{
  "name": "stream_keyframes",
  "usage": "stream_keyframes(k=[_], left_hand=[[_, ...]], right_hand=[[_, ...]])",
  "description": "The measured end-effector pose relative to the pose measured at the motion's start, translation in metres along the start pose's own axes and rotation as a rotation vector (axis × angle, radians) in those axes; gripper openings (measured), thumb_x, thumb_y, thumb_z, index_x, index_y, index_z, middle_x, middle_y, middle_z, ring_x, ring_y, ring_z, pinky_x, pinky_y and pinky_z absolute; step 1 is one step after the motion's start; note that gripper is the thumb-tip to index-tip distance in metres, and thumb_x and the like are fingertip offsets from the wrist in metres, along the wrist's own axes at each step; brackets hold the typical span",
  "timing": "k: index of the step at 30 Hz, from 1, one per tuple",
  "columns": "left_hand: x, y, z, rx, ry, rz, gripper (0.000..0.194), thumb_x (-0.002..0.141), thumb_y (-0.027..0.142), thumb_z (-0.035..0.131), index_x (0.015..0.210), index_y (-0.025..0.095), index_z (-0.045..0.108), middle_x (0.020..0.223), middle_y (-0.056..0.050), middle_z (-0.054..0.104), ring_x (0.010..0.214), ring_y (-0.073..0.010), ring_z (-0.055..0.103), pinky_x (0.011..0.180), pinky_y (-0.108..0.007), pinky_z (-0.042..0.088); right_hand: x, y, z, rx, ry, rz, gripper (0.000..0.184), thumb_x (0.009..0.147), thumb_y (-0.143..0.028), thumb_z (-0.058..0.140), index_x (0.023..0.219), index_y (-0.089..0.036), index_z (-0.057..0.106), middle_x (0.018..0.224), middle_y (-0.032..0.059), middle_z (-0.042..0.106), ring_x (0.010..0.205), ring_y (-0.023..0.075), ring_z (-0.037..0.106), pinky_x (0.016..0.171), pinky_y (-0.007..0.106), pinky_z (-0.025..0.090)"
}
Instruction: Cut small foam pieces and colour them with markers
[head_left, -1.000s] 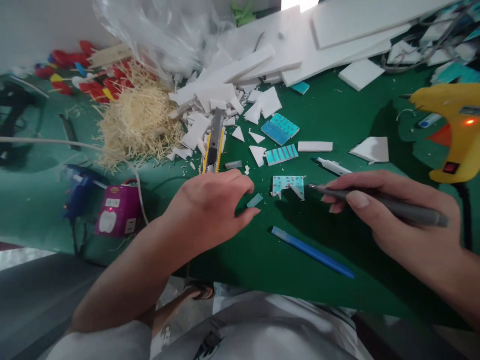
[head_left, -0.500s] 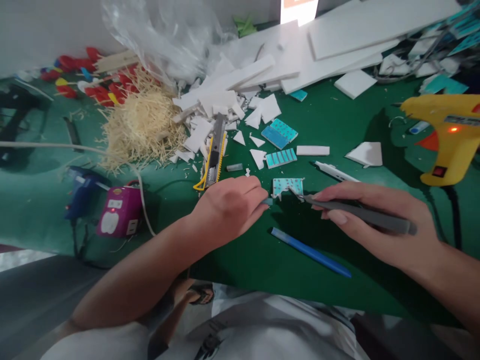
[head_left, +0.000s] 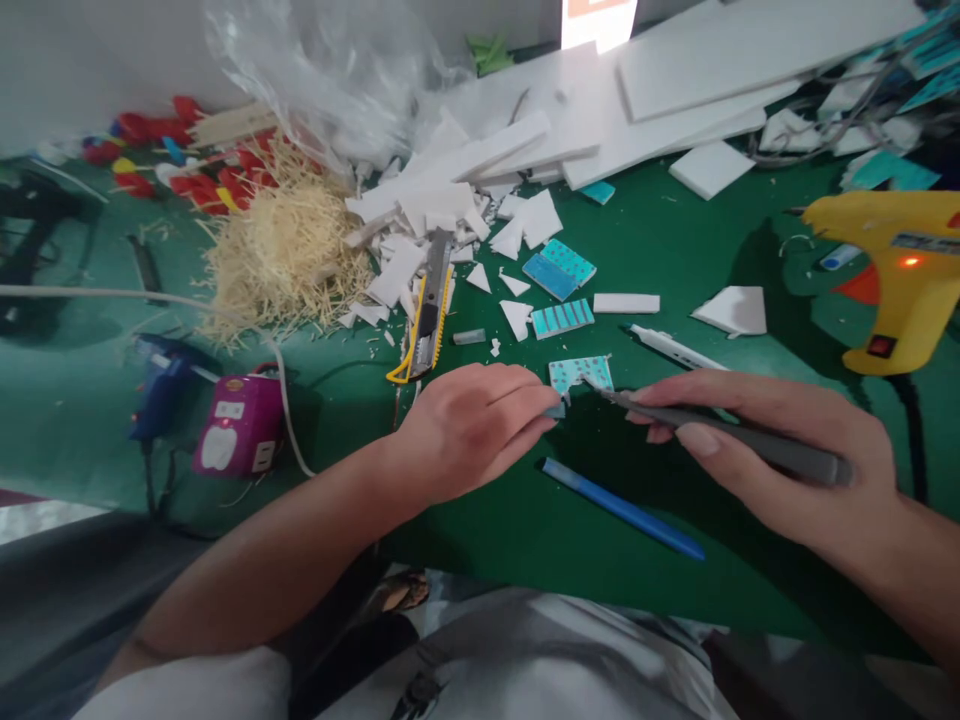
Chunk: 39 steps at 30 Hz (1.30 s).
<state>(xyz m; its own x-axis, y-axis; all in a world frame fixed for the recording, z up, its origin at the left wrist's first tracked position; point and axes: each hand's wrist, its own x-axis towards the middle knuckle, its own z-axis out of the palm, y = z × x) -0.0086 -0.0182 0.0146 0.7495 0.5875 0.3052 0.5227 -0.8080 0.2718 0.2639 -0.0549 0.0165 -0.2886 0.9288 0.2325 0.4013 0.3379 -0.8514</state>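
My left hand (head_left: 472, 425) rests on the green mat (head_left: 660, 250) with its fingers pinched on a small teal foam bit (head_left: 556, 410). Just right of it lies a teal dotted foam piece (head_left: 579, 372) with a notched lower edge. My right hand (head_left: 757, 450) grips a grey craft knife (head_left: 720, 437) like a pen, and its tip touches the right part of the dotted piece. A blue pen (head_left: 621, 507) lies on the mat below both hands.
A yellow utility knife (head_left: 427, 310) lies above my left hand. White foam scraps (head_left: 420, 230), teal pieces (head_left: 561, 268) and a straw pile (head_left: 281, 250) sit behind. A lit yellow glue gun (head_left: 892, 270) stands at right, a purple box (head_left: 238, 422) at left, foam boards (head_left: 675, 70) at the back.
My left hand slid right and picked up the small teal bit, bringing it to the dotted piece. My right hand moved the knife tip left onto that piece.
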Motion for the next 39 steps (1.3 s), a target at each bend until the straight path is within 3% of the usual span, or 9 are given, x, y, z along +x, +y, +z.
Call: stream_keyframes(k=[3,9,11,12,21,25,29,33,39], left_hand=[[0.002,-0.001,0.000,-0.017,-0.050,0.044,0.020,0.107,0.025,0.054,0.107,0.017,0.072,0.099,-0.005,0.079,0.089,-0.0169,0.076,0.081,-0.027,0.059],[0.003,-0.002,-0.001,-0.056,-0.106,0.062,0.017,0.104,0.021,0.056,0.099,0.015,0.071,0.099,-0.007,0.076,0.089,-0.0178,0.072,0.081,-0.028,0.058],[0.003,-0.003,-0.001,-0.064,-0.117,0.066,0.016,0.104,0.020,0.056,0.100,0.014,0.070,0.099,-0.007,0.075,0.089,-0.0181,0.072,0.081,-0.028,0.058],[0.003,-0.003,-0.002,-0.068,-0.120,0.069,0.015,0.103,0.019,0.056,0.100,0.014,0.070,0.099,-0.007,0.075,0.089,-0.0182,0.072,0.081,-0.028,0.058],[0.004,-0.005,-0.002,-0.076,-0.115,0.099,0.016,0.103,0.017,0.054,0.100,0.014,0.069,0.099,-0.007,0.073,0.088,-0.0178,0.069,0.081,-0.027,0.056],[0.004,-0.006,-0.003,-0.075,-0.135,0.080,0.016,0.102,0.018,0.054,0.098,0.014,0.069,0.096,-0.006,0.072,0.086,-0.0180,0.068,0.078,-0.028,0.055],[0.003,-0.008,-0.008,-0.056,-0.190,0.056,0.016,0.094,0.016,0.054,0.094,0.014,0.069,0.093,-0.006,0.070,0.085,-0.0206,0.069,0.075,-0.031,0.056],[0.003,-0.010,-0.012,0.013,-0.257,0.018,0.015,0.085,0.013,0.054,0.090,0.015,0.068,0.091,-0.007,0.068,0.083,-0.0225,0.067,0.073,-0.034,0.055],[0.003,-0.011,-0.016,0.033,-0.280,0.018,0.016,0.082,0.012,0.052,0.089,0.015,0.067,0.088,-0.006,0.065,0.080,-0.0218,0.064,0.070,-0.033,0.053]], right_hand=[[0.001,-0.003,-0.001,-0.031,0.093,0.051,0.023,0.096,-0.025,0.067,0.112,-0.037,0.079,0.093,-0.0023,0.082,0.068,0.0173,0.076,0.066,0.028,0.064],[0.008,-0.013,-0.012,-0.311,0.174,0.039,0.030,0.095,-0.026,0.070,0.125,-0.031,0.075,0.112,0.0052,0.079,0.103,0.0213,0.075,0.093,0.033,0.061],[0.009,-0.011,-0.016,-0.249,0.234,0.002,0.036,0.095,-0.032,0.070,0.131,-0.033,0.073,0.116,0.0070,0.077,0.100,0.0226,0.075,0.093,0.037,0.062],[0.009,-0.010,-0.016,-0.215,0.228,0.090,0.039,0.095,-0.029,0.071,0.133,-0.034,0.072,0.123,0.0074,0.075,0.103,0.0224,0.074,0.095,0.038,0.061],[0.013,-0.008,-0.013,-0.327,0.309,0.164,0.021,0.095,-0.017,0.068,0.097,-0.032,0.083,0.114,0.0013,0.077,0.078,0.0102,0.073,0.070,0.025,0.061],[0.010,-0.012,-0.013,-0.476,0.347,0.174,0.022,0.098,-0.020,0.062,0.097,-0.032,0.081,0.102,-0.0008,0.077,0.102,0.0162,0.075,0.082,0.031,0.062],[0.012,-0.011,-0.022,-0.625,0.270,0.102,0.020,0.097,-0.021,0.062,0.101,-0.029,0.080,0.113,0.0030,0.077,0.102,0.0199,0.076,0.078,0.035,0.062],[0.017,-0.002,-0.030,-0.795,0.171,-0.140,0.019,0.097,-0.020,0.062,0.095,-0.026,0.079,0.102,0.0062,0.077,0.087,0.0182,0.076,0.068,0.031,0.059],[0.014,-0.002,-0.018,-0.864,-0.064,-0.355,0.027,0.094,-0.017,0.055,0.080,-0.021,0.077,0.095,0.0086,0.079,0.078,0.0207,0.074,0.066,0.034,0.057]])
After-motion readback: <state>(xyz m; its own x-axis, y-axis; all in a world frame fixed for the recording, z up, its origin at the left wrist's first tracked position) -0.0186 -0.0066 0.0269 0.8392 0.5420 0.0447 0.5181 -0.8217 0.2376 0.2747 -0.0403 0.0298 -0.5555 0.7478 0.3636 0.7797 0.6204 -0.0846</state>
